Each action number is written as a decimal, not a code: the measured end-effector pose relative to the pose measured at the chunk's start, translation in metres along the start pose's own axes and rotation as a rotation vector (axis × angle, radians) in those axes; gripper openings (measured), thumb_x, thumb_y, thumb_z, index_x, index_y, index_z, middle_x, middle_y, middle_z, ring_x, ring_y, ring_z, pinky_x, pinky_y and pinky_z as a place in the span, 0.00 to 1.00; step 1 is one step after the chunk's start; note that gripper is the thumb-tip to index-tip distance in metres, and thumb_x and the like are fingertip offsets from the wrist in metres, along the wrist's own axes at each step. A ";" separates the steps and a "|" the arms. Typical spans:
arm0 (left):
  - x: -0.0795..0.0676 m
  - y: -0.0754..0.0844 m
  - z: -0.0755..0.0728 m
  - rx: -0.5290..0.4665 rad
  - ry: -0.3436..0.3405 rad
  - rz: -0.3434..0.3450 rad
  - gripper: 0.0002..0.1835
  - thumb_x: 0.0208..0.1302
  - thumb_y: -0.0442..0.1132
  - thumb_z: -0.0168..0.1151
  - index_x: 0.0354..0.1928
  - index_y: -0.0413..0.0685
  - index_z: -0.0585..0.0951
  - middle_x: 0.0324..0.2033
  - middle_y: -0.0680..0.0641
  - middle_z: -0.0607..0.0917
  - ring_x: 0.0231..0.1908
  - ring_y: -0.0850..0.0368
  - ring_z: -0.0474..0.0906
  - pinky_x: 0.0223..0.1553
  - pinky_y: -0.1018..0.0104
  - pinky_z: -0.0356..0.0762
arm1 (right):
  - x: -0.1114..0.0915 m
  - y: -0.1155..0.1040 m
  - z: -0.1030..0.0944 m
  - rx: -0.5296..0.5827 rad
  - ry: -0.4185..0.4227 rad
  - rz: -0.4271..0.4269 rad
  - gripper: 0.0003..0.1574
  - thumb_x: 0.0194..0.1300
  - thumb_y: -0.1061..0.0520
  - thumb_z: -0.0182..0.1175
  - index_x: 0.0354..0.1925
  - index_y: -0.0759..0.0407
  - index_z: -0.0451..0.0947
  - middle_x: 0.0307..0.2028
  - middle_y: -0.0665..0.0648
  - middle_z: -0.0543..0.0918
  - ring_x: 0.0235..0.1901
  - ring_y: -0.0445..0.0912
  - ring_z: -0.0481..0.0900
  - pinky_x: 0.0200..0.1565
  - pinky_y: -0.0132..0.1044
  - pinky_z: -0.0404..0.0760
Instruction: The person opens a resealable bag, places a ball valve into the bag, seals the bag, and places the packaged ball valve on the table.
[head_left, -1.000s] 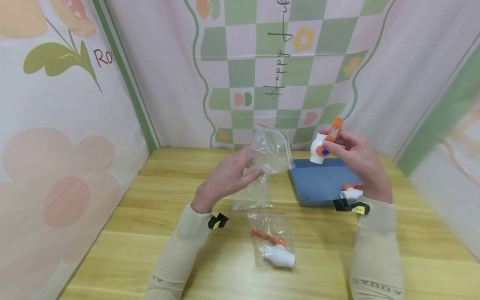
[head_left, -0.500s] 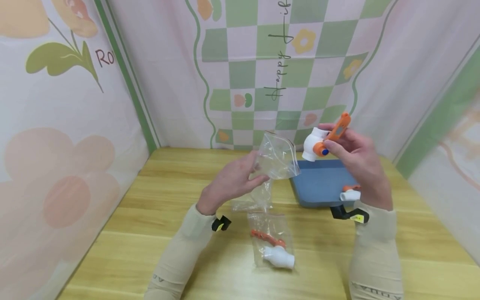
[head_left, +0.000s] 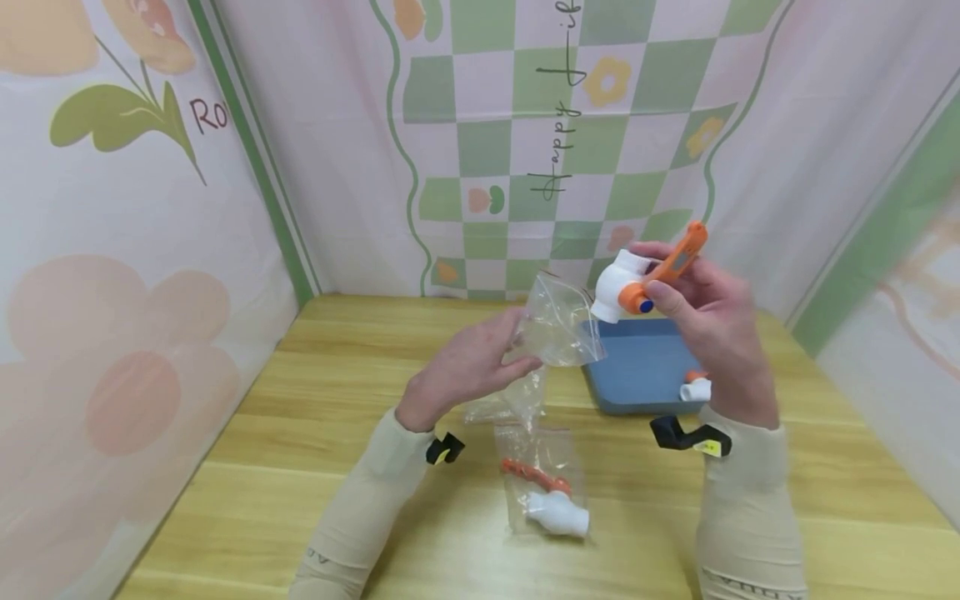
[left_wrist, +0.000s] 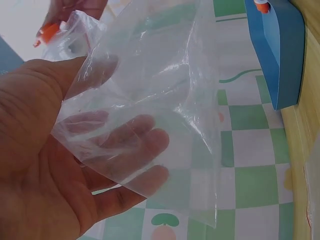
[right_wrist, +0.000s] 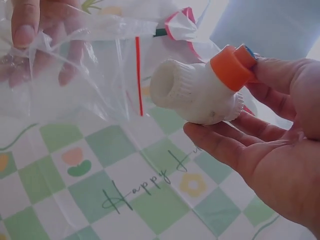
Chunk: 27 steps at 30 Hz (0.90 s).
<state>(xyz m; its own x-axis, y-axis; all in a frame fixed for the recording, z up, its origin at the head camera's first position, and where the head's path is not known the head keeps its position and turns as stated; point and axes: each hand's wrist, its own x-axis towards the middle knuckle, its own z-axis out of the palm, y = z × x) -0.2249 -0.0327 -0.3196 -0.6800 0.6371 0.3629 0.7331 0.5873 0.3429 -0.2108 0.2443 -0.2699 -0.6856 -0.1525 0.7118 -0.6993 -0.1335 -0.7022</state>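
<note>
In the head view my left hand (head_left: 468, 358) pinches a clear zip-lock bag (head_left: 561, 325) between thumb and fingers, raised over the table. Through the film in the left wrist view, several of its fingers (left_wrist: 145, 145) show. My right hand (head_left: 720, 325) grips a white plastic ball valve (head_left: 621, 282) by its orange lever (head_left: 678, 254), thumb at the blue-capped pivot. The right wrist view has the ball valve's round open end (right_wrist: 164, 85) facing the bag's red-striped edge (right_wrist: 139, 77). In the head view the ball valve is right beside the bag's mouth.
A blue tray (head_left: 626, 367) sits at the back right with another ball valve (head_left: 696, 390) in it, partly behind my right wrist. Nearer me lies a bagged ball valve (head_left: 557, 510). More clear plastic (head_left: 491, 408) lies on the wooden table (head_left: 322, 383) under my left hand.
The right hand has brought the ball valve leftward, closer to the bag, turning it slightly. The left hand and its bag have shifted a little right and down.
</note>
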 end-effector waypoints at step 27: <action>0.001 0.001 0.001 -0.282 -0.077 0.070 0.40 0.66 0.60 0.58 0.74 0.61 0.54 0.51 0.56 0.80 0.44 0.65 0.81 0.45 0.70 0.81 | 0.001 0.012 0.037 -0.018 -0.297 -0.171 0.14 0.61 0.70 0.64 0.42 0.82 0.76 0.54 0.67 0.82 0.48 0.48 0.85 0.44 0.29 0.82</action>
<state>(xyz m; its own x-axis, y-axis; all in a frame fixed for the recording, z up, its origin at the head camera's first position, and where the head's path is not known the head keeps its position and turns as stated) -0.2250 -0.0307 -0.3196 -0.6178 0.7134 0.3307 0.7402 0.3856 0.5508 -0.2125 0.2061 -0.2788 -0.4712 -0.4078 0.7821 -0.8046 -0.1646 -0.5706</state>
